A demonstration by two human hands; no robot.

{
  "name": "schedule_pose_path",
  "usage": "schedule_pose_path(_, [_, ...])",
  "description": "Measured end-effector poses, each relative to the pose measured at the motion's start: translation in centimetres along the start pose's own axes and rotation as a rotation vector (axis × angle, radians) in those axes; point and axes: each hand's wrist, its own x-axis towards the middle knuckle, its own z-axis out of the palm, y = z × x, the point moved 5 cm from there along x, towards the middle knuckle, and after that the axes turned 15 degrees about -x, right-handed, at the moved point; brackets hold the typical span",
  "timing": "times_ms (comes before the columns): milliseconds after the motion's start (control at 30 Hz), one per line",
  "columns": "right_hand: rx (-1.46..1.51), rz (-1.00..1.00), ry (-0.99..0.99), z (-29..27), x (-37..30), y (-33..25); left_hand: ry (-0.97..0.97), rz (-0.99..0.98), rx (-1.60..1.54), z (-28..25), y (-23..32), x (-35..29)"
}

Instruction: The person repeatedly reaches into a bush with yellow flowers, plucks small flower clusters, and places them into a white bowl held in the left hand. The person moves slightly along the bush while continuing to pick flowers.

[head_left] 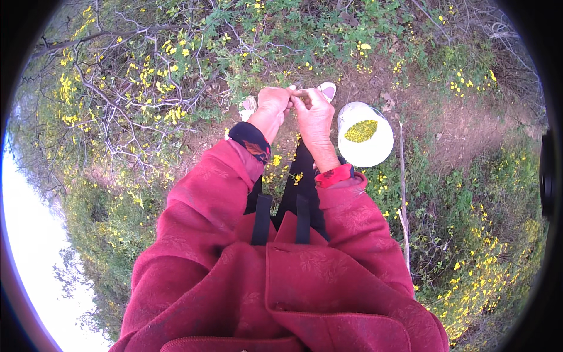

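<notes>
My left hand (pixel 274 104) and my right hand (pixel 314 117) meet in front of me, their fingertips close together. The left fingers are curled in, with the thumb toward the right hand. On the right, thumb and forefinger are pinched; whatever lies between the fingers is too small to make out. Just right of my right hand stands a white bucket (pixel 369 155) on the ground. Small yellow-green buds or flowers (pixel 360 131) form a heap inside it.
Thorny bare branches (pixel 111 97) with yellow flowers spread at the left. Low green plants (pixel 328 35) grow ahead. A long thin stick (pixel 403 193) lies right of my legs, near brown soil (pixel 463 129). My pale shoes (pixel 327 90) show beside the hands.
</notes>
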Motion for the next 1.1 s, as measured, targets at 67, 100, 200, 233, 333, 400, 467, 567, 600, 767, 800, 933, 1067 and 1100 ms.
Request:
schedule_pose_path(67, [0.177,0.055,0.008,-0.6,-0.3,0.7,0.052,-0.016,-0.012,-0.4,0.0,-0.1])
schedule_pose_path(100, [0.274,0.137,-0.008,-0.9,-0.4,1.6,0.058,0.002,-0.077,-0.6,0.2,0.0])
schedule_pose_path(200, [0.197,0.004,0.113,-5.0,-1.2,5.0,0.010,-0.003,-0.140,-1.8,0.7,0.8])
schedule_pose_path(233, [0.224,0.058,0.151,-6.1,-1.2,7.4,0.000,-0.008,-0.173,-2.0,0.6,1.1])
schedule_pose_path(333, [-0.306,0.214,0.134,-10.1,-2.1,15.4,-0.015,-0.011,-0.270,-2.1,0.8,2.1])
schedule_pose_path(400, [-0.566,0.218,0.046,-11.4,-3.6,19.5,-0.019,-0.030,-0.325,-1.7,0.6,2.1])
schedule_pose_path(467, [-0.707,0.241,-0.067,-12.1,-5.1,21.8,-0.065,-0.069,-0.360,-1.3,0.6,1.4])
schedule_pose_path(567, [-0.391,0.442,-0.134,-12.0,-5.7,21.9,-0.082,0.074,-0.280,-0.6,0.1,-1.9])
schedule_pose_path(600, [-0.348,0.457,-0.127,-11.8,-5.1,20.8,-0.141,0.176,-0.232,-0.4,-0.1,-3.6])
schedule_pose_path(767, [-0.269,0.201,-0.164,-9.2,-1.3,10.4,-0.402,0.566,0.133,-2.8,-0.1,-11.5])
schedule_pose_path(800, [-0.169,0.168,-0.149,-8.4,-0.9,8.1,-0.418,0.555,0.160,-3.7,-0.5,-12.6])
schedule_pose_path(933, [0.018,0.139,-0.336,-4.4,0.1,1.0,-0.506,0.651,0.307,-7.6,-1.5,-15.0])
schedule_pose_path(1067, [0.160,0.054,-0.520,0.5,-0.3,-3.2,-0.393,0.719,0.386,-11.3,-2.1,-14.7])
schedule_pose_path(1100, [0.103,-0.046,-0.534,1.3,-0.5,-4.1,-0.362,0.753,0.237,-12.0,-1.9,-14.6])
